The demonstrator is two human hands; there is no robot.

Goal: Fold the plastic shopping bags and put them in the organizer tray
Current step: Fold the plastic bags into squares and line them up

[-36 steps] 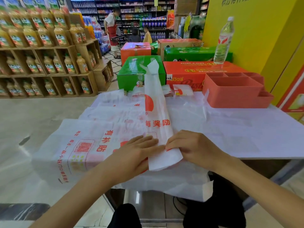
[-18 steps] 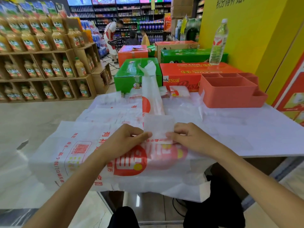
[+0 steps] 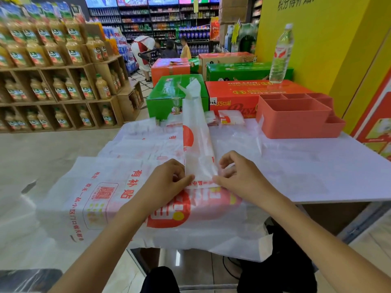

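Left hand (image 3: 169, 182), right hand (image 3: 239, 178) fingers pinch folded bag strip (image 3: 197, 144) (near end), organizer tray (image 3: 296, 121) beyond

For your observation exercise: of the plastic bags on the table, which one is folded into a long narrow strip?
The strip bag running away from the person, pinched at its near end by both hands; the other bags lie spread flat.

A single wide-angle view from a camera worn on the person's head, looking forward and down. Both forearms reach in from the bottom edge, so the hands, the left hand (image 3: 169, 182) and the right hand (image 3: 239, 178), sit close and central. The white tabletop (image 3: 317, 170) fills the middle distance. Beyond it, the view faces down a supermarket aisle toward distant drink shelves (image 3: 148, 20), bent by lens distortion.
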